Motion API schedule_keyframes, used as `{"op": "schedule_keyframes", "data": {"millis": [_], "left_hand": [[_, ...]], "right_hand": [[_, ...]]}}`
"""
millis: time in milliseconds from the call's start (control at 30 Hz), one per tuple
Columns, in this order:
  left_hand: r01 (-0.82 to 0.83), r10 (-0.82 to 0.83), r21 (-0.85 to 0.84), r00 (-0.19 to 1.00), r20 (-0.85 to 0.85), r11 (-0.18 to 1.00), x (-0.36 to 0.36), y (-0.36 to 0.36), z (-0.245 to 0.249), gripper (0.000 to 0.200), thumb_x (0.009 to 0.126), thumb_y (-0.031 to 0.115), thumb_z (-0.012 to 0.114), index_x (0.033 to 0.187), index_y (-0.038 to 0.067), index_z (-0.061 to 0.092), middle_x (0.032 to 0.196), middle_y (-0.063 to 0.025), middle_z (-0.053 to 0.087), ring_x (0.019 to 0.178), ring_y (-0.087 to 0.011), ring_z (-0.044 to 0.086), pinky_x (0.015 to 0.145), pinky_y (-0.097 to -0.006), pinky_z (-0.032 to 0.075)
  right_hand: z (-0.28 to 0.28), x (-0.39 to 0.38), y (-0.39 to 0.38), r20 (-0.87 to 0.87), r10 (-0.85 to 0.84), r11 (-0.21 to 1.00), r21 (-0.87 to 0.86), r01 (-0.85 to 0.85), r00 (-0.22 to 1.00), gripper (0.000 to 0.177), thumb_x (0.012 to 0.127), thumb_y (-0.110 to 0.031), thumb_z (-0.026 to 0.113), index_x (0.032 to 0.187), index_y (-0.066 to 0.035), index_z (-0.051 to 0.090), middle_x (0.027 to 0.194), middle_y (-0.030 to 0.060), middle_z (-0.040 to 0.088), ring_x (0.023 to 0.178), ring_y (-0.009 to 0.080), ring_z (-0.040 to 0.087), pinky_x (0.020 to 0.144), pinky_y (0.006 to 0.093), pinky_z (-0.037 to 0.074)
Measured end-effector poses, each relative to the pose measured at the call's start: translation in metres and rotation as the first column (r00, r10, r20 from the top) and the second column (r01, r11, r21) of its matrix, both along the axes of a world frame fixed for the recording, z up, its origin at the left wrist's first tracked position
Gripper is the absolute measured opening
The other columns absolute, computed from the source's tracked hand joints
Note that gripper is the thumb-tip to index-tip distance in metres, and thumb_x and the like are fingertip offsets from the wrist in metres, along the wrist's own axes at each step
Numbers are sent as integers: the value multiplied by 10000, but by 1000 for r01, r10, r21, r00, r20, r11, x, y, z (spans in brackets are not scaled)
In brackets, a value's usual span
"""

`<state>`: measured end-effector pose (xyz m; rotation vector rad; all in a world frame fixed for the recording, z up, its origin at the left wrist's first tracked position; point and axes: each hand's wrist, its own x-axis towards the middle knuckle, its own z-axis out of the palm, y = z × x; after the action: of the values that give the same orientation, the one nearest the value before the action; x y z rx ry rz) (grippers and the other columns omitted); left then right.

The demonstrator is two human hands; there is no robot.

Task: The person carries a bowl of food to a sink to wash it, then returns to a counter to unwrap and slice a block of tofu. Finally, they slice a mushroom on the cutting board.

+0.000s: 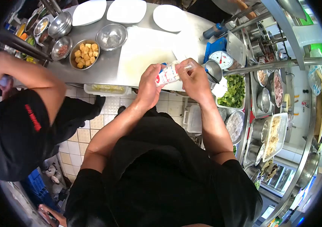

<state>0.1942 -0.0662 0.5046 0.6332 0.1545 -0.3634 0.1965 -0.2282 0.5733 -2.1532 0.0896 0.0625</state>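
Between my hands is a small white plastic packet (167, 75) with red print and a clear end. My left hand (149, 84) is closed round its left side. The fingers of my right hand (195, 80) pinch the clear end on the right. Behind the packet lies a white cutting board (138, 49) on the steel counter. A metal bowl of golden fried cubes (84, 55) stands left of the board, beside a steel bowl (111, 36) with a shiny inside.
White plates (169, 17) line the counter's far edge. A dial scale (221, 59) and a tray of leafy greens (232, 90) stand at right, near a metal shelf rail (274, 65). A co-worker in black (21, 128) bends close by on my left.
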Motion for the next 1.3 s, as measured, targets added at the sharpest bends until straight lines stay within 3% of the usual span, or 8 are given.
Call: {"op": "schedule_keyframes", "data": {"millis": [100,167,300,367,867,967,1067,1300], "left_hand": [[-23,23,-14,1000,15,1000,1,3,-2,272,1084,273,516,1175,24,575,1157,-95,643,1098,-185,640,1005,-398,511],[-24,24,-48,1000,-17,999,1,5,0,227,1067,235,548,1152,27,575,1135,-87,649,1089,-192,645,998,-391,515],[-2,1,-59,1000,-19,998,1,10,-2,189,1054,212,572,1126,38,582,1131,-86,651,1086,-195,647,998,-397,515],[7,-5,-72,999,32,997,2,13,-11,158,1043,195,587,1110,52,592,1146,-84,654,1095,-192,645,999,-403,515],[72,-63,-216,997,46,974,18,31,-27,199,1038,246,610,1141,76,599,1149,-69,677,1103,-198,659,1045,-436,502],[65,-59,-210,998,38,976,21,36,-27,210,1037,264,610,1140,81,594,1153,-76,676,1108,-200,659,1038,-441,505],[100,-79,-266,993,89,959,23,41,-25,212,1038,281,605,1132,90,595,1155,-77,676,1117,-198,657,1033,-446,508],[103,-61,-315,988,142,943,30,48,-18,209,1035,291,609,1121,102,587,1173,-66,672,1124,-196,652,1004,-442,520]], "right_hand": [[-2,1,4,11,14,1000,-7,-13,1000,239,1005,-223,658,944,4,613,640,93,583,565,159,497,533,349,411],[-8,1,6,197,90,996,-45,-82,976,263,1045,-248,633,949,-6,594,656,-23,523,603,45,438,507,264,353],[2,-1,18,218,93,995,-49,-85,972,263,1042,-240,639,946,-1,586,682,-18,518,650,52,417,541,266,345],[9,-1,23,122,57,994,-96,-45,991,251,1023,-224,639,940,8,592,702,134,639,604,161,540,558,340,444],[-1,14,47,141,58,998,6,-60,988,249,1053,-222,617,900,-34,560,692,-56,486,650,30,393,538,248,315],[5,16,50,179,8,999,-37,-2,984,266,1030,-260,634,901,-34,576,633,40,538,590,99,453,537,308,395],[28,14,62,191,79,990,-127,-55,978,239,1055,-234,614,920,-43,568,625,-46,449,599,35,368,514,268,300],[52,23,76,289,114,967,-253,-39,950,253,1028,-224,654,880,-37,569,629,-18,486,593,63,404,523,280,349]]}}
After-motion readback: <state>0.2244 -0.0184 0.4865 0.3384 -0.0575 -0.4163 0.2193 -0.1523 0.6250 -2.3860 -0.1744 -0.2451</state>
